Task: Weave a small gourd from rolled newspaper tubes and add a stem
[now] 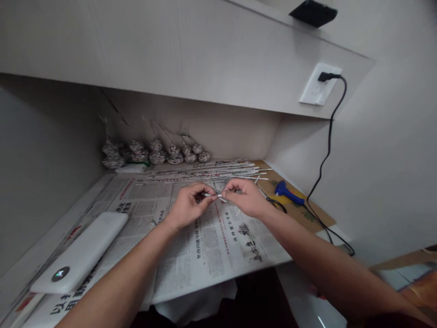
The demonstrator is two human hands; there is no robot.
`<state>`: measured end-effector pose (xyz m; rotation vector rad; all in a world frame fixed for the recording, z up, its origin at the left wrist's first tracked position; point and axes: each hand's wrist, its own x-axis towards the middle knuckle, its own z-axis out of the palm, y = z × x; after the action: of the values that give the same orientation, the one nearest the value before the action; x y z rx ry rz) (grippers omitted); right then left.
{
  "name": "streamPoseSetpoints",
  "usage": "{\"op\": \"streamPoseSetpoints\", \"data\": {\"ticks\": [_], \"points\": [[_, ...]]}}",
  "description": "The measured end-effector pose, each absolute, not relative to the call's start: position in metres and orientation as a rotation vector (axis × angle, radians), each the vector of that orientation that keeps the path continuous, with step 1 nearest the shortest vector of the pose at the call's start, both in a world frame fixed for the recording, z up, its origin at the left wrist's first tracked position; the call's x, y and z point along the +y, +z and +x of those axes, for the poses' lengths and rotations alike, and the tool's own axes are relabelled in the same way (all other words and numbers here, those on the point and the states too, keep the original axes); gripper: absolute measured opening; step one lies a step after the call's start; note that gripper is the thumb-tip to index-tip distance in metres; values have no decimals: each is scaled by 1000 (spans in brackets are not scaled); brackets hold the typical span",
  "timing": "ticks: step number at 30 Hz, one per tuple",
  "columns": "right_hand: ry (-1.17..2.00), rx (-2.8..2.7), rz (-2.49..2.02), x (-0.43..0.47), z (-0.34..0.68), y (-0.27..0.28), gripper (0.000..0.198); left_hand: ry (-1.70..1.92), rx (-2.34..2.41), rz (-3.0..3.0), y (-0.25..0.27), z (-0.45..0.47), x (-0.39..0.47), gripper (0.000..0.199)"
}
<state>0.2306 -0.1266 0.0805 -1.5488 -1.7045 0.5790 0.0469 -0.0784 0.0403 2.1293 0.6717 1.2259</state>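
Over the newspaper-covered table, my left hand (pixel 191 203) pinches short thin paper sticks (pixel 220 196) between thumb and fingertips. From the other side, my right hand (pixel 246 196) grips the same paper sticks, its fingertips almost touching those of the left. The small pieces seem to cross between the two hands, but how they are joined is too small to make out. Just behind the hands lies a loose bundle of long rolled paper sticks (pixel 211 173). The newspaper (pixel 184 259) spreads out beneath both forearms.
Several woven gourd shapes (pixel 157 152) stand along the back wall. A blue glue gun (pixel 288 193) lies on cardboard (pixel 314 218) at right, near scissors-like black handles (pixel 277 205). Its black cord (pixel 329 146) runs up to a wall socket (pixel 320 84). A white power bank (pixel 82 253) lies at left.
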Motion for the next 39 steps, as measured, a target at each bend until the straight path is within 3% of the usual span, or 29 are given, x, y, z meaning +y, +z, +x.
{"op": "streamPoseSetpoints", "data": {"ticks": [7, 15, 29, 39], "points": [[455, -1809, -1469, -135, 228, 82, 8, 1177, 673, 2049, 39, 46, -79, 4], [614, -1730, -1466, -133, 231, 80, 14, 1329, 647, 2217, 43, 46, -81, 2], [7, -1829, -1563, -147, 224, 81, 14, 1427, 578, 2371, 40, 44, -80, 6], [-59, -1786, -1572, -144, 220, 74, 14, 1434, 592, 2372, 41, 45, -82, 5]]}}
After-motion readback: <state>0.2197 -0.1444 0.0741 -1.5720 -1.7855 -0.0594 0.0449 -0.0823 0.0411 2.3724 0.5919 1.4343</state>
